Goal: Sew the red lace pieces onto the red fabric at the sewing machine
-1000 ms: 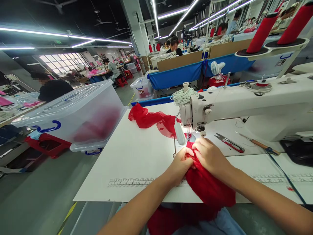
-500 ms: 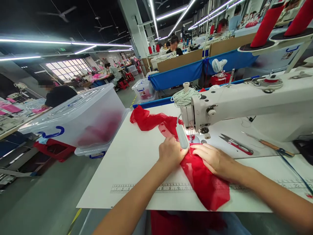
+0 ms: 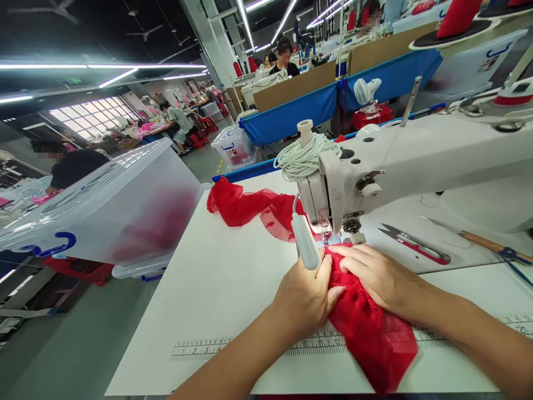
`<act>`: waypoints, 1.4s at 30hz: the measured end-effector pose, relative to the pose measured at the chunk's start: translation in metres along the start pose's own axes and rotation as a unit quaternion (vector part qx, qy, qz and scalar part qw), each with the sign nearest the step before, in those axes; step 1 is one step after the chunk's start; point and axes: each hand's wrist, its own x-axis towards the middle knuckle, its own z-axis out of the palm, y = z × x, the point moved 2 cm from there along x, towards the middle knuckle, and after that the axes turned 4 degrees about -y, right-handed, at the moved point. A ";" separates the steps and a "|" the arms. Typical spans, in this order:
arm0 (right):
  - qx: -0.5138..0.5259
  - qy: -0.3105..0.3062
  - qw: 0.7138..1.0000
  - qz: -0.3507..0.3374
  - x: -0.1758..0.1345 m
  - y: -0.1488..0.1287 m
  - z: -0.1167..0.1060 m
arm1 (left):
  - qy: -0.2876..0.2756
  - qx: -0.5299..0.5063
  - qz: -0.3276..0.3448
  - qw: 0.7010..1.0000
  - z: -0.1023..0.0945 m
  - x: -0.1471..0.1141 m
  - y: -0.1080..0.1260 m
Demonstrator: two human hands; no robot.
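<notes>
Sheer red fabric (image 3: pixel 366 333) lies under the needle area of a white sewing machine (image 3: pixel 412 166) and trails off the table's front edge. Close to the presser foot (image 3: pixel 325 239), my left hand (image 3: pixel 306 294) is closed on the fabric's left edge, thumb pointing right. My right hand (image 3: pixel 383 275) rests on the right part of the fabric, fingers stretched out toward the needle and pressing it down. A small pale lamp (image 3: pixel 306 244) on a bent stalk partly covers my left fingertips. More of the red fabric (image 3: pixel 229 205) lies bunched behind the needle.
Right of the needle lie red-handled thread snips (image 3: pixel 420 245) and a wooden-handled pointed tool (image 3: pixel 478 240). A ruler scale (image 3: pixel 204 349) runs along the front of the white table (image 3: pixel 175 311). Large plastic bins (image 3: pixel 137 205) stand at the left. Several people work beyond.
The view has moved closer and tilted. My left hand has turned, its thumb now showing on the fabric. The fabric near the needle looks more gathered between my hands.
</notes>
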 end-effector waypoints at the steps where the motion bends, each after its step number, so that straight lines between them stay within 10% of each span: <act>1: -0.013 0.000 1.000 -0.003 0.000 0.000 0.000 | 0.004 0.009 0.000 1.000 0.002 -0.001 0.000; 42: -0.113 -0.009 0.992 0.059 0.003 0.000 0.007 | 0.019 0.070 -0.024 0.997 0.002 0.002 -0.007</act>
